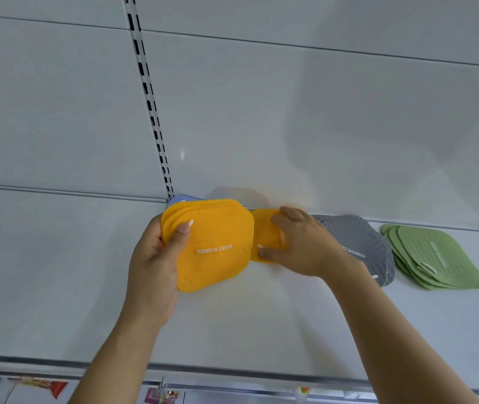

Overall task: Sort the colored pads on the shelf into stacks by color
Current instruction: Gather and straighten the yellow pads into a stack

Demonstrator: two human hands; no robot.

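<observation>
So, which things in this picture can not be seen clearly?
- Blue pad, head view: mostly hidden behind the orange stack in the left hand.
- Single orange pad: partly covered by the right hand.
- Grey stack: count unclear, near side behind the right wrist.
- Items below the shelf: cut off by the bottom edge.

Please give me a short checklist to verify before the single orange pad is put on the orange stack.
1. Left hand has a grip on the orange stack: ok.
2. Right hand holds the single orange pad: ok.
3. Colors match: ok.
4. Grey stack and green stack lie apart, out of the way: ok.
5. Blue pad behind the orange stack is separate from it: cannot tell.
</observation>
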